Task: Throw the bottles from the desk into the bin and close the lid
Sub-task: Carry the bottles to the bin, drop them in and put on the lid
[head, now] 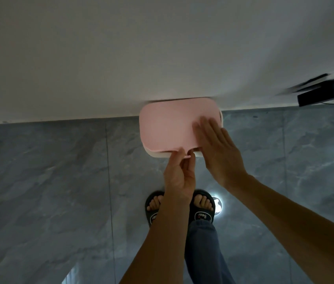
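Observation:
A small bin stands on the floor against the white wall, seen from above, with a pink lid [166, 128] lying flat on its white body [156, 154]. My left hand [179, 173] pinches the lid's front tab between thumb and fingers. My right hand [217, 148] lies flat with fingers spread on the lid's right side. No bottles are in view; the bin's inside is hidden by the lid.
Glossy grey floor tiles [49, 181] reflect ceiling lights. My feet in dark slippers [202, 210] stand just in front of the bin. A black box-shaped object [326, 93] sits at the wall on the right, blurred.

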The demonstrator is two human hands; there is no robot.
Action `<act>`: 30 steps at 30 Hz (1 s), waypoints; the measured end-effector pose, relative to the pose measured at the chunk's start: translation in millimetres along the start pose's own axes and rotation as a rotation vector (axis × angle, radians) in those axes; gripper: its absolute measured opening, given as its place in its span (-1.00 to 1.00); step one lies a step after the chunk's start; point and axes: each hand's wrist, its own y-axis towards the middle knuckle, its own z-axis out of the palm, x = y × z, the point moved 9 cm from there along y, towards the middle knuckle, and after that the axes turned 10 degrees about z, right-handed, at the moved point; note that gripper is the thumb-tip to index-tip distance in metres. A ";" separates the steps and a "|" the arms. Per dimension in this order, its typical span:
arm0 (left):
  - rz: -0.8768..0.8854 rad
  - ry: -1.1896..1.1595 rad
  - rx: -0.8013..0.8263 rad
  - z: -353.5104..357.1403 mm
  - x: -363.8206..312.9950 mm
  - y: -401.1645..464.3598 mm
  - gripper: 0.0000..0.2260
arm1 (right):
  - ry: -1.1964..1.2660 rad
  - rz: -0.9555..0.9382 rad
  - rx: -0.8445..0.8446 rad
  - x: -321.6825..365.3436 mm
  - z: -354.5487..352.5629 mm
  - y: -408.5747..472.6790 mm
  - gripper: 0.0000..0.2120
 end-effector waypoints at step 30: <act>0.020 0.325 -0.219 -45.3 7.0 11.7 -0.88 | -0.030 0.104 -0.043 -3.3 40.9 -18.4 -0.28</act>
